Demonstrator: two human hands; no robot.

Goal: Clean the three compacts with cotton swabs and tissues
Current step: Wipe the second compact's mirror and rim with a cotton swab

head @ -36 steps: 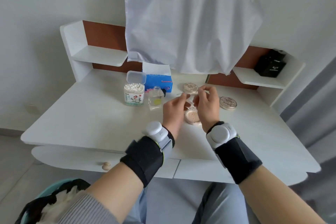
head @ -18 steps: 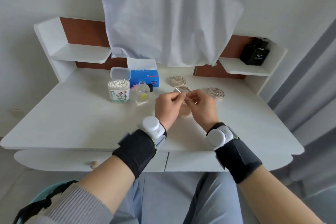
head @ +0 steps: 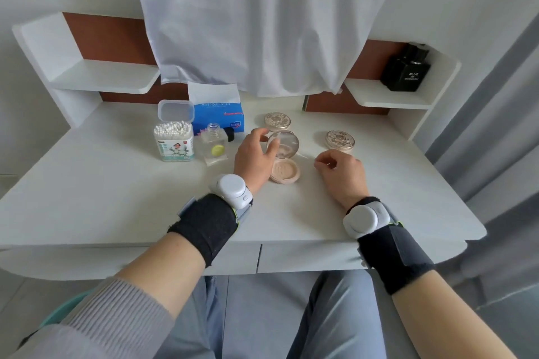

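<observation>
An open beige compact [head: 284, 172] lies on the white desk [head: 116, 183], its round mirrored lid [head: 287, 143] standing up. My left hand [head: 255, 156] holds that lid by its left edge, thumb on top and fingers in front. My right hand [head: 342, 169] rests on the desk to the right of the compact, fingers curled; it seems to pinch a thin cotton swab [head: 306, 156] that points left toward the compact. Two closed gold compacts sit nearby, one behind [head: 277, 120] and one at the right [head: 339, 140].
An open box of cotton swabs [head: 174, 140], a blue tissue pack [head: 218, 114] and a small uncapped glass bottle [head: 214, 147] with its black cap [head: 230, 134] stand left of my hands. A black perfume bottle [head: 407, 70] sits on the right shelf. White cloth [head: 256, 17] hangs behind.
My hands have come apart. The left one now holds the open compact's lid, and the right one has dropped to the desk on the right. The camera has tilted.
</observation>
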